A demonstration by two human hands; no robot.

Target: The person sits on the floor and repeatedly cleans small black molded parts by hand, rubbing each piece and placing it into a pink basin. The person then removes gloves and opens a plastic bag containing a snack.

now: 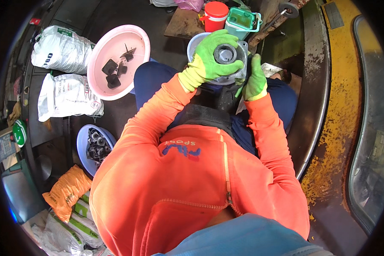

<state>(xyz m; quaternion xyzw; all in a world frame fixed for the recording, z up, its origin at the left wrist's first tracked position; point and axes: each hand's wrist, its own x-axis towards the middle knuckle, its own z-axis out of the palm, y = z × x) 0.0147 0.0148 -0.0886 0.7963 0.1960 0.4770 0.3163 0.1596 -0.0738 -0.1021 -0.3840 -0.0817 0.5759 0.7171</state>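
My left hand (215, 59), in a green and yellow-green glove, is closed round a grey metal flanged housing (241, 52) with a round dark-ringed hub, held above my lap. The thumb and fingers curve around the hub. My right hand (256, 81), gloved alike, is upright close by the housing's right side; its fingers are partly hidden, and what they grip is unclear. A light blue basin (193, 46) shows partly behind my left hand and the housing.
A pink basin (141, 40) with several dark parts lies to the left, near white sacks (66, 96). Lower left, a lilac basin (82, 145) holds black parts. A red and white jug (215, 17) and a green container (241, 20) stand ahead. A worn yellow machine panel (337, 106) borders the right.
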